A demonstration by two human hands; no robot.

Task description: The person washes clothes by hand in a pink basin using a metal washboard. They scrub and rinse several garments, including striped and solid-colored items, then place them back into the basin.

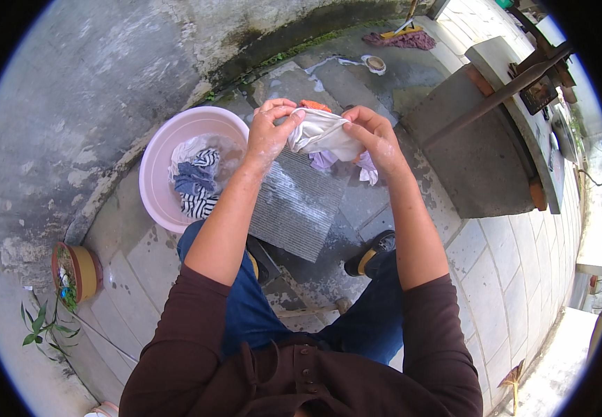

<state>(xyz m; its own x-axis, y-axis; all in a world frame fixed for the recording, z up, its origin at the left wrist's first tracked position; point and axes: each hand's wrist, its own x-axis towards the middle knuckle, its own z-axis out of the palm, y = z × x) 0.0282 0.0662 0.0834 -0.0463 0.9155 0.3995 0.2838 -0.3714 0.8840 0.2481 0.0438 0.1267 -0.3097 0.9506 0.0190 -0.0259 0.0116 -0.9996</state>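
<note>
A wet white cloth (324, 133) is stretched between my two hands above a ridged grey washing slab (301, 203). My left hand (272, 130) pinches its left edge between thumb and fingers, and my right hand (376, 135) grips the right end. Suds cling to both wrists. Behind the white cloth an orange cloth (315, 106) partly shows. Lilac fabric (324, 160) lies on the ground beyond the slab, half covered by the cloth and my right hand. To the left, a pink plastic basin (157, 203) holds soapy water, striped cloth (199, 204) and blue cloth (194, 177).
A weathered wall (123, 68) runs along the left, with a potted plant (84, 271) at its foot. A concrete block counter (468, 146) stands at the right. Farther off are a round brush-like object (375, 64) in suds and a mop (405, 40). Stone paving surrounds my feet.
</note>
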